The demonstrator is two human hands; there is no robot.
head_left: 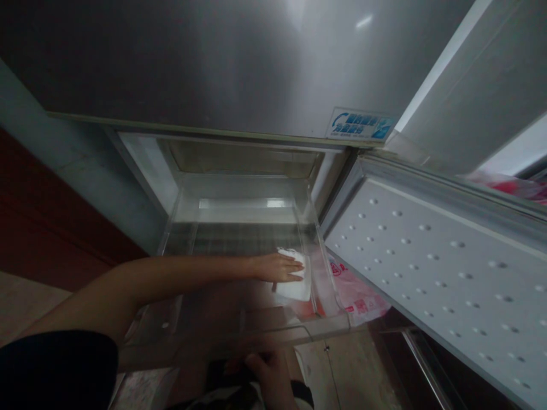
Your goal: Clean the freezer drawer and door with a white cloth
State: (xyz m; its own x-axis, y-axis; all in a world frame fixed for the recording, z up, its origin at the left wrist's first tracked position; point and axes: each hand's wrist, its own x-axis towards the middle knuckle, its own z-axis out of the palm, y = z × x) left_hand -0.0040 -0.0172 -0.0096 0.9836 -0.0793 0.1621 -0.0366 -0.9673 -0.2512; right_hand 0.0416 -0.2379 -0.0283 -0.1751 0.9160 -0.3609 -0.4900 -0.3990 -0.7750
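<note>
My left hand (pixel 280 269) reaches in from the left and holds a folded white cloth (pixel 294 290) against the bottom of a clear plastic drawer (pixel 331 327). Its fingers lie spread over the cloth, near the drawer's right side. The drawer is pulled out of the lower compartment of a fridge (pixel 192 74). Below the drawer's front edge, close to my lap, is my right hand (pixel 276 376). Its thumb shows, but the other fingers are hidden, so its grip cannot be made out.
An open lower door (pixel 427 256) with a bumpy white inner face stands to the right. Between door and drawer lies a pink plastic bag (pixel 363 293). The closed upper door carries a blue-and-white sticker (pixel 361 124). A dark red panel (pixel 55 210) is at the left.
</note>
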